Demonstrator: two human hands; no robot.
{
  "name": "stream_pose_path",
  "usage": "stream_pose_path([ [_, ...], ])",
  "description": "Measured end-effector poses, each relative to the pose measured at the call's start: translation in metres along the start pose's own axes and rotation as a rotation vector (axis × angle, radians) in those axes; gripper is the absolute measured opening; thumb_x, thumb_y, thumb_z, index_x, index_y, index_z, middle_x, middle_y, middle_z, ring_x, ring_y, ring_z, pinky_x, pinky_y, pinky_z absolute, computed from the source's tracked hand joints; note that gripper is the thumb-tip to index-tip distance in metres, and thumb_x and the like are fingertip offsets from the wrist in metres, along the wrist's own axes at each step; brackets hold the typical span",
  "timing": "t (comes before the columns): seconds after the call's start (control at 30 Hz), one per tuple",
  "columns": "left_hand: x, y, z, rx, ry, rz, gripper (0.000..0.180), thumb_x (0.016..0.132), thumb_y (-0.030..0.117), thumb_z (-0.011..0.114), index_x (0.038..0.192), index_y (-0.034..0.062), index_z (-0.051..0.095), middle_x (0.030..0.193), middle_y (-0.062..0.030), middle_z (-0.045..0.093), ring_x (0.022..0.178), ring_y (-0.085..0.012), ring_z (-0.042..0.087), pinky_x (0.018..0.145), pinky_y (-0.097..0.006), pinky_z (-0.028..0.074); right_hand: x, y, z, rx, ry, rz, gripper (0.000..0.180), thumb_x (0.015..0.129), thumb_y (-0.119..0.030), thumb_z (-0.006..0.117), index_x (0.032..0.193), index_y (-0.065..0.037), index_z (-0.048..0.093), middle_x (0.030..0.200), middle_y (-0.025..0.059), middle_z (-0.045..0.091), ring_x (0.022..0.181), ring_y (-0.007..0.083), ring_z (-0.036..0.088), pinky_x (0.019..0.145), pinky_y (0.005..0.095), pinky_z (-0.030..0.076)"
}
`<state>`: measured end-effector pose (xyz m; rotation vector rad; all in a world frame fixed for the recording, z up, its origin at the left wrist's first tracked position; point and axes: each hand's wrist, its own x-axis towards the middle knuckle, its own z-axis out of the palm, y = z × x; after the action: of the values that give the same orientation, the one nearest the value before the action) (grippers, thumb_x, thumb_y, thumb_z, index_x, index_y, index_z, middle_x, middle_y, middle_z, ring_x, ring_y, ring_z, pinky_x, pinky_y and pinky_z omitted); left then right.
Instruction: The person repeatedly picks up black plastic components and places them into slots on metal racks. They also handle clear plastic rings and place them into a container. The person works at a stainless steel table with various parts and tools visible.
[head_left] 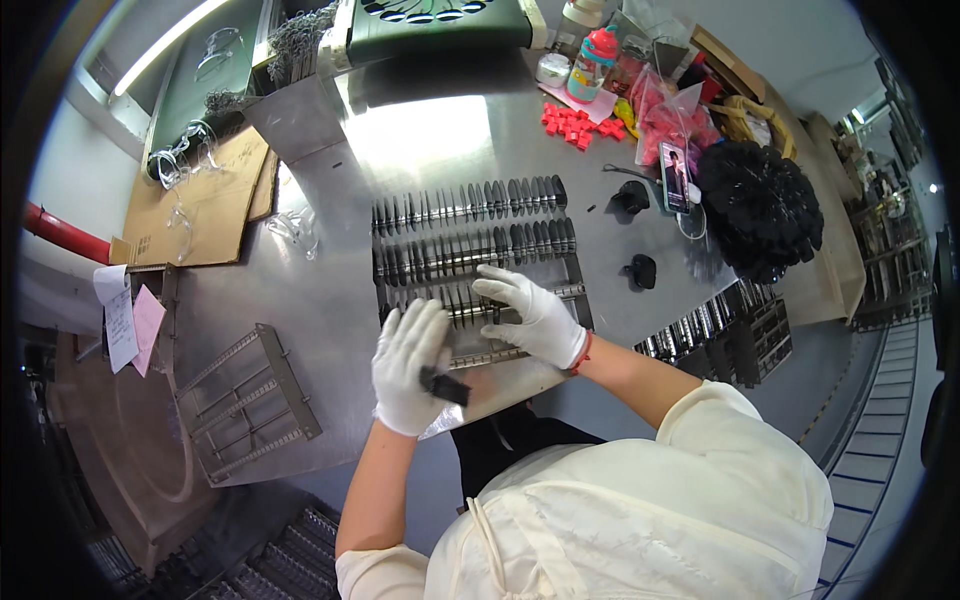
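Observation:
A metal rack lies in front of me on the steel table, holding rows of thin, dark, lens-like pieces on edge. My left hand, in a white glove, is raised at the rack's near left corner. A dark, flat, lens-like piece sticks out by its palm, held there and slightly blurred. My right hand, also gloved, reaches over the nearest row. Its thumb and forefinger sit on either side of a dark piece standing there; the fingertips partly hide it.
An unloaded metal rack lies left. Cardboard and clear plastic are beyond it. Rightward are two black pieces, a phone, a black pile, red blocks and a bottle. A green-belted conveyor stands at the back.

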<state>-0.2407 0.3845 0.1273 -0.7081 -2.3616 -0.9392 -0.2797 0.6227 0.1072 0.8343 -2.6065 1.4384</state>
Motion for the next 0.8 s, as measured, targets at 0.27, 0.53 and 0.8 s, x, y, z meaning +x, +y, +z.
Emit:
stream_pose_path([
  [0.27,-0.001,0.008,0.009,-0.309,0.126,-0.305,0.035,0.092,0.002,0.06,0.126,-0.0048,0.064,0.13,-0.0198,0.067,0.126,-0.0335,0.062,0.112,-0.046,0.042,-0.009,0.02,0.01,-0.003,0.06,-0.001,0.064,0.081,-0.02,0.082,0.14,-0.012,0.057,0.147,0.0167,0.052,0.124,0.033,0.059,0.104,0.0397,0.051],
  [0.53,-0.025,0.032,-0.002,-0.469,0.305,-0.726,0.05,0.109,0.039,0.048,0.136,-0.0029,0.052,0.117,-0.0185,0.069,0.109,-0.0232,0.065,0.097,-0.034,0.049,0.007,-0.015,0.002,-0.644,-0.25,0.029,0.071,0.093,-0.044,0.066,0.152,-0.012,0.045,0.14,0.0151,0.055,0.118,0.0291,0.06,0.094,0.0398,0.049],
  [0.8,-0.04,0.057,0.005,-0.766,-0.078,-0.906,0.027,0.102,0.012,0.053,0.126,0.0,0.059,0.093,-0.0071,0.066,0.074,-0.0121,0.061,0.066,-0.024,0.049,-0.004,-0.066,-0.025,0.235,-0.115,0.033,0.086,0.077,-0.035,0.084,0.149,-0.005,0.047,0.138,0.0181,0.052,0.104,0.0257,0.065,0.083,0.0334,0.055],
])
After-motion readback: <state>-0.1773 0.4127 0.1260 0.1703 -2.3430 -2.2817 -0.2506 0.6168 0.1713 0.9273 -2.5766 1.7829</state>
